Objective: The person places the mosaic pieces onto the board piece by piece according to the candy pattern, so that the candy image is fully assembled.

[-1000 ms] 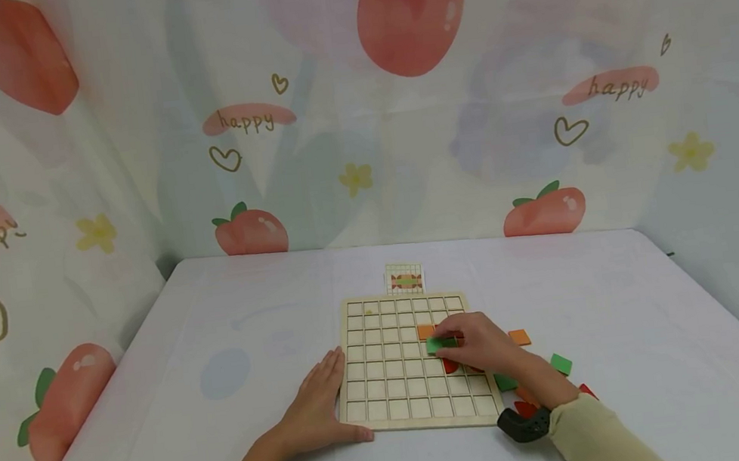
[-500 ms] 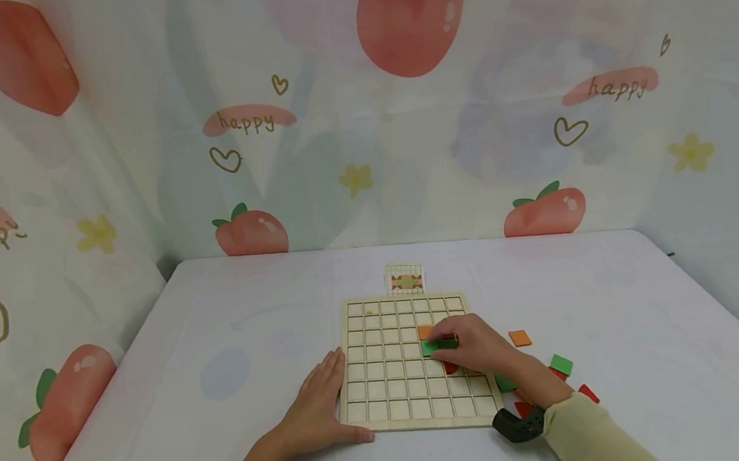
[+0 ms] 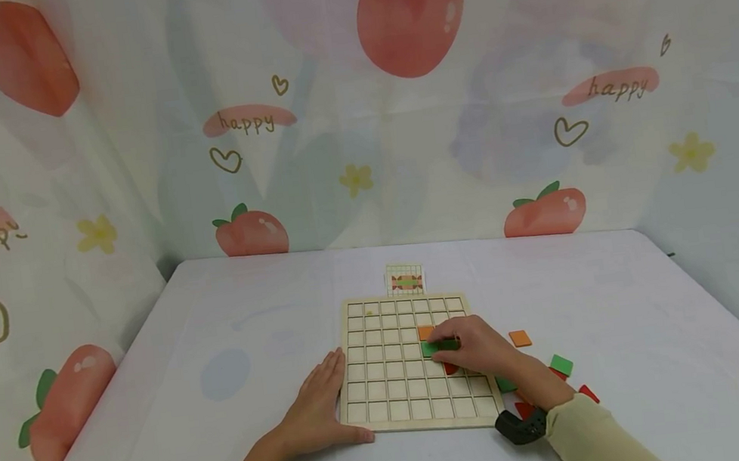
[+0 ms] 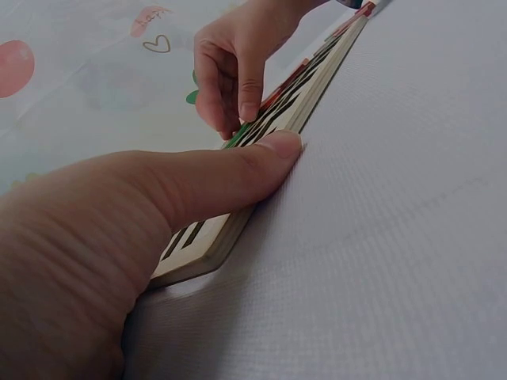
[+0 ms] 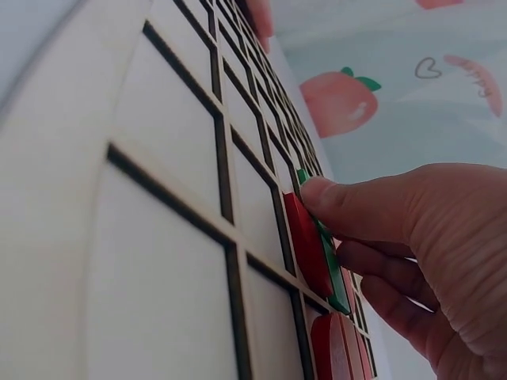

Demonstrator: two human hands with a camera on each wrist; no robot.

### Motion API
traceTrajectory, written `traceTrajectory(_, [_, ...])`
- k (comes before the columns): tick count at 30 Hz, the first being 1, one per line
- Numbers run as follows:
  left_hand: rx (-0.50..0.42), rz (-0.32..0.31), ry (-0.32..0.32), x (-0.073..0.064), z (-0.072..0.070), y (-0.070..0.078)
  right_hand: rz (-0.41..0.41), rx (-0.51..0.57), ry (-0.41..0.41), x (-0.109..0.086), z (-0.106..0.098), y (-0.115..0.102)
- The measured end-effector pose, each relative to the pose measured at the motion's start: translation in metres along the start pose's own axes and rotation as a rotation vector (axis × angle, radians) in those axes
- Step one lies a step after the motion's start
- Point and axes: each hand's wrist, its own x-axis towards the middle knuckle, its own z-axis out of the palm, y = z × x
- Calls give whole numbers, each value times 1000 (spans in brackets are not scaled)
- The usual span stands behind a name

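Note:
A square wooden grid board (image 3: pixel 377 391) lies flat on the table. My left hand (image 3: pixel 317 411) steadies its left side, fingers stretched along the edge; in the left wrist view the thumb (image 4: pixel 230 176) lies on the near edge. Above the board's right half, my right hand (image 3: pixel 481 343) pinches a green square tile (image 3: pixel 429 349) at a cell left of another green tile (image 5: pixel 336 277). An orange tile (image 3: pixel 425 332) sits in the cell behind. Nearer to me, a red piece with a curved edge (image 5: pixel 307 247) stands in the grid. My right fingers hide part of this row.
A small pattern card (image 3: pixel 405 279) lies behind the board. Loose pieces lie right of it: an orange tile (image 3: pixel 520 338), a green tile (image 3: pixel 562 364), a red piece (image 3: pixel 588 393) and others partly under the right forearm. A printed cloth hangs behind the table.
My right hand has shifted slightly left with the green tile, which now sits lower, lined up with a cell. The left hand and board have stayed put.

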Motion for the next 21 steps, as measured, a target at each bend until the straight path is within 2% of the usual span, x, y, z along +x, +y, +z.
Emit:
traceTrajectory(8, [13, -8, -3, 0, 1, -1, -6, -29, 37, -7, -7, 1])
traceTrajectory(16, [8, -2, 1, 0, 1, -3, 128, 4, 87, -24, -22, 9])
traceTrajectory(21, [9, -8, -6, 0, 3, -3, 251, -3, 91, -34, -31, 16])
